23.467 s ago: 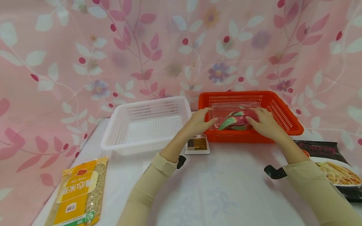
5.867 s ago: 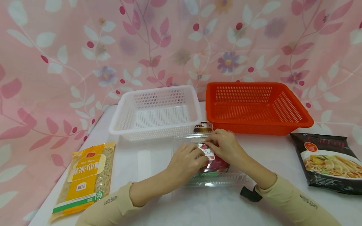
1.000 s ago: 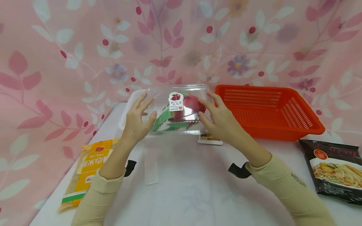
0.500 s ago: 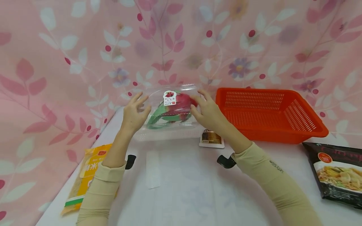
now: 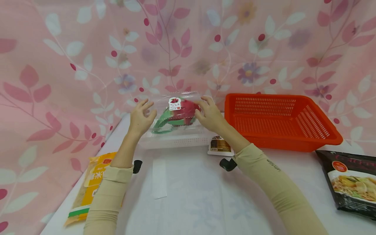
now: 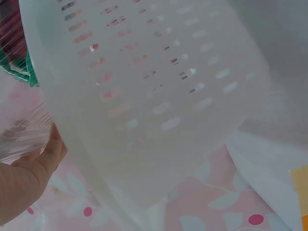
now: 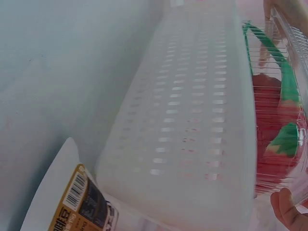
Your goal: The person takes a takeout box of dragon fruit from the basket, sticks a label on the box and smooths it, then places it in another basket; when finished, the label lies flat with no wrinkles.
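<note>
Both hands hold a clear plastic clamshell box (image 5: 164, 125) by its ends, over the white basket (image 5: 176, 141). Inside lies a red and green dragon fruit (image 5: 188, 109) under a printed label (image 5: 175, 103). My left hand (image 5: 139, 119) grips the box's left end, fingers and thumb apart around it. At the right end, my right hand (image 5: 210, 114) holds the box with curled fingers and thumb. In the right wrist view the box (image 7: 279, 120) sits just above the rim of the basket (image 7: 187, 110). The box hides much of the basket's inside in the head view.
A red basket (image 5: 282, 142) stands to the right. A small brown-labelled pack (image 5: 220, 146) lies between the baskets. A black noodle bag (image 5: 349, 182) is at far right, a yellow noodle bag (image 5: 83, 192) at left. A white strip (image 5: 159, 179) lies on the table.
Earlier the box was in the red basket, then on the table under both hands. Over the last second, both hands have moved it slightly left and down over the white basket.
</note>
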Available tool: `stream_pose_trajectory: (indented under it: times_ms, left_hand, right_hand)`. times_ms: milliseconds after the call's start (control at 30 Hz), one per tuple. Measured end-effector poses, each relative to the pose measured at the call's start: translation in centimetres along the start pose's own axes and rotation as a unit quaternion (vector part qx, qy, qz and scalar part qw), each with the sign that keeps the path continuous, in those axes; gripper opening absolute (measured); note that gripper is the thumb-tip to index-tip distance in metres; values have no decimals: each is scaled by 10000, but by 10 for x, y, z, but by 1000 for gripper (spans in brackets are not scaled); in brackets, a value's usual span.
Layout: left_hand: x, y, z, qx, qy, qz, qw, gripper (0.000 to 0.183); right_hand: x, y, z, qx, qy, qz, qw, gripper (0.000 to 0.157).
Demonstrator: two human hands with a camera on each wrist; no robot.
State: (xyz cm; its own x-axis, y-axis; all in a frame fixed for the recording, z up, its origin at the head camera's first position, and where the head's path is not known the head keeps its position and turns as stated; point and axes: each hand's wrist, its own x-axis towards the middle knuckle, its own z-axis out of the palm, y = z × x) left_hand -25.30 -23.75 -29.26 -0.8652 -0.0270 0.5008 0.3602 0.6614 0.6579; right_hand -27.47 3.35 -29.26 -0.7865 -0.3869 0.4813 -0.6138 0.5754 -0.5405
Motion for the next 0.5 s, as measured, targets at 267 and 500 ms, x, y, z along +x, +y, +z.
stream_pose_trajectory:
  times_ms: [267, 500]
  left_hand:
    - [-1, -20, 10, 328, -140, -152, 9992, 45]
    - [-3, -29, 16, 487, -244, -271, 9981, 44]
  right_hand:
    - [4, 17, 18, 89, -204, 166, 9996, 38]
    - [5, 23, 31, 141, -373, 280, 9988, 39]
